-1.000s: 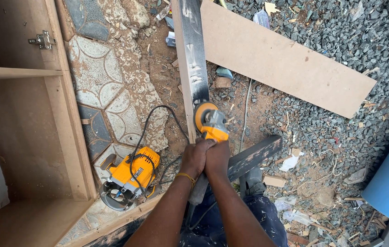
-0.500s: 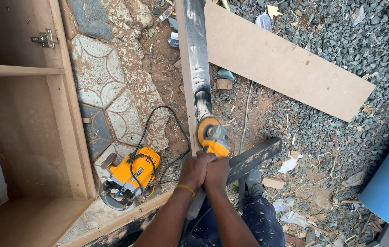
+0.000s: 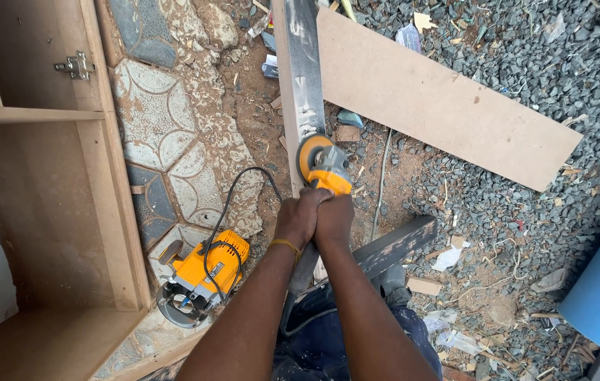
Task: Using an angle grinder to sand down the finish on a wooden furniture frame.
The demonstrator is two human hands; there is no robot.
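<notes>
Hands [image 3: 317, 215] clasped together hide the grinder's [image 3: 322, 166] handle completely.

An outdoor carpentry yard: gravel [image 3: 525, 85], loose boards [image 3: 441, 99], unfinished cabinet [image 3: 53, 212], power tools [image 3: 205, 279].

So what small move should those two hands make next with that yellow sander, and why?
Probably slide the yellow disc sander a little farther up the long dark painted plank. Both hands, left hand and right hand, grip it, its disc sits on the plank, and dark coating remains ahead.
</notes>
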